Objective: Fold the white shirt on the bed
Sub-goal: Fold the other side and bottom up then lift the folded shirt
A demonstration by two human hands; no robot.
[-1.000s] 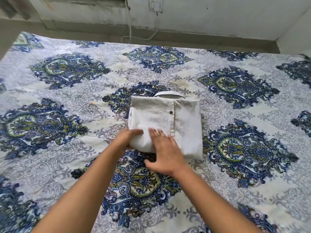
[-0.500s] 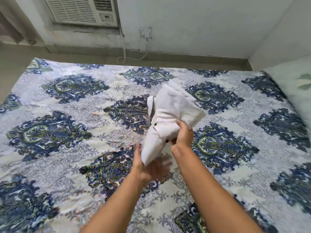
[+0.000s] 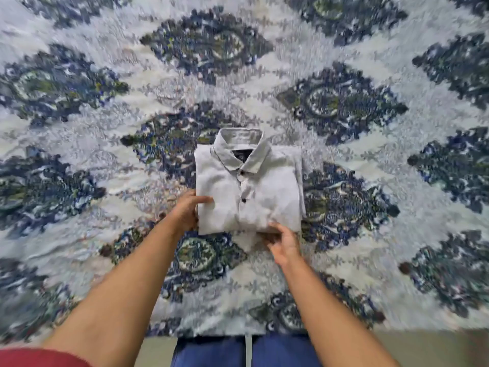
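Shirt: the shirt (image 3: 254,192) lies on the bed (image 3: 397,181) as a squared packet, front side up, collar (image 3: 243,147) at the far end, dark buttons (image 3: 243,200) running down the middle
Position: near the middle of the patterned cover, close to the person's edge of the bed; blue trousers (image 3: 211,350) show at the bottom of the view
Left hand: the left hand (image 3: 185,213) is at the packet's left edge, thumb laid on top, fingers hidden under the cloth; grip grasping the shirt's side
Right hand: the right hand (image 3: 284,243) is at the near right corner, thumb over the lower edge, fingers curled beneath; grip reads as grasping the shirt there, though motion blur softens the detail
Loose end: a small flap (image 3: 244,241) of white cloth sticks out below the near edge, just left of the right hand
Stage (judgement): folding looks nearly finished; what is left is tidying and setting down
Step in hand (judgement): square the packet and hide the flap
Method: hold the left edge flat so the layers do not slide; sweep the flap under with the right fingers, working toward the middle; then press lightly from collar to near edge to push out air
Caution: pulling on only one corner would skew the button line; lifting high risks the inner folds dropping open
Check: all four edges straight, no cloth showing past the outline
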